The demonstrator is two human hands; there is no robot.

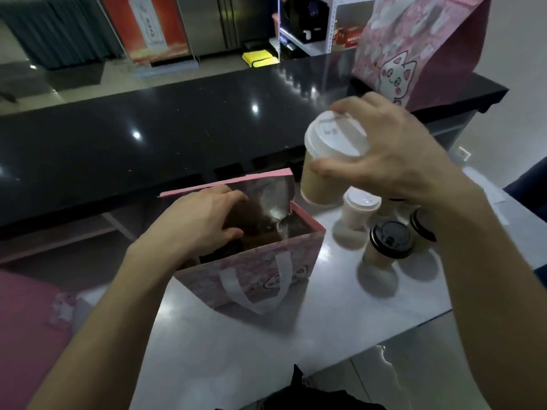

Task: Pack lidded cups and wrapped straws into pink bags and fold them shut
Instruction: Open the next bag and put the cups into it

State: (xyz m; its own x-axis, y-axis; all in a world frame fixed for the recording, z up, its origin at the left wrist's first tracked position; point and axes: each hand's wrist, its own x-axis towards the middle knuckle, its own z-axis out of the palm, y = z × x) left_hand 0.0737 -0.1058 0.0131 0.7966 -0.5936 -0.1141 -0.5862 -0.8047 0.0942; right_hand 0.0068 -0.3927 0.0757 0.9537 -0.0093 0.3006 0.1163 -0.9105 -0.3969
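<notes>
An open pink bag (254,270) with a cat print and white handles stands on the grey table (296,335). My left hand (204,220) reaches into its mouth, fingers curled over the far inner wall. My right hand (393,155) grips a tan cup with a white lid (331,161) by the lid rim and holds it in the air, tilted, just right of the bag. On the table below stand another white-lidded cup (358,211) and a black-lidded cup (387,244); part of one more black lid (421,226) shows under my wrist. No straws are visible.
A folded-shut pink cat bag (414,51) stands on the black counter (177,119) at the back right. More pink bag material (26,315) lies at the left edge. Beyond the counter are a shelf rack, a red poster and a yellow cloth.
</notes>
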